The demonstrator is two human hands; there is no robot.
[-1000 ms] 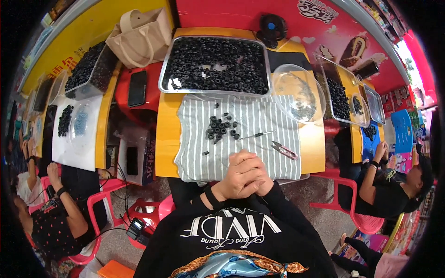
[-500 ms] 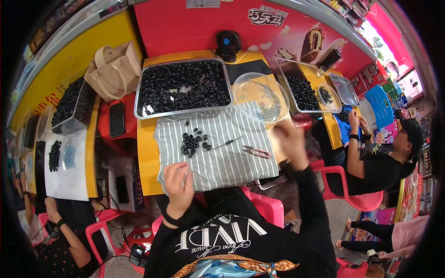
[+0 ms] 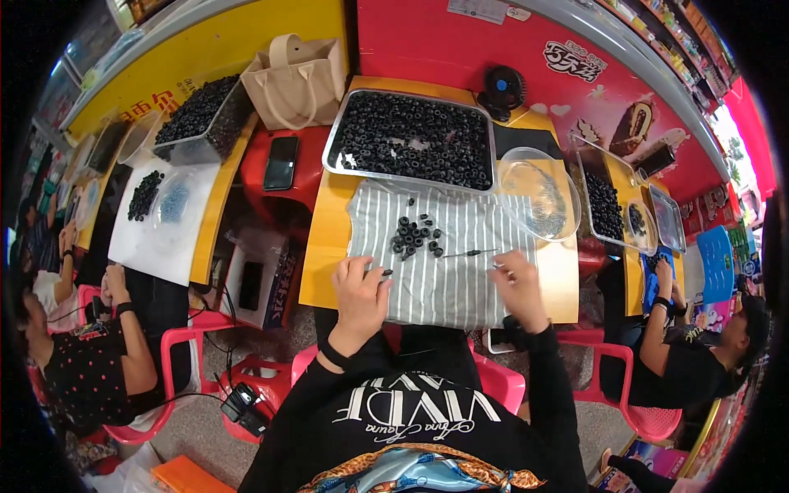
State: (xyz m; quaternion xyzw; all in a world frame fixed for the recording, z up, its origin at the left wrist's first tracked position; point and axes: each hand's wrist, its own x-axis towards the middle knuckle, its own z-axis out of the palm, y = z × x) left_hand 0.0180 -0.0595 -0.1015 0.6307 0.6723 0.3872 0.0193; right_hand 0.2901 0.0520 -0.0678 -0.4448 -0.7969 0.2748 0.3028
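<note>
My left hand (image 3: 360, 294) rests on the grey striped cloth (image 3: 448, 287), fingers curled, pinching a small black ring (image 3: 386, 272) at its fingertips. My right hand (image 3: 519, 287) lies on the cloth's right side, its fingertips closed on a small red-handled tool (image 3: 498, 264). A thin dark tool (image 3: 471, 253) lies just left of that hand. A small pile of black rings (image 3: 415, 237) sits on the cloth ahead of both hands. Behind it stands a metal tray (image 3: 337, 135) full of black rings.
A clear plastic bowl (image 3: 538, 195) stands right of the cloth on the yellow table (image 3: 325, 246). A beige bag (image 3: 296, 82) and a phone on a red stool (image 3: 280, 162) are at the left. Other people sit at neighbouring tables left (image 3: 90, 345) and right (image 3: 699, 361).
My hands were clasped together before my chest, then spread apart. Both have now come down onto the cloth, the left by a ring, the right by the tools.
</note>
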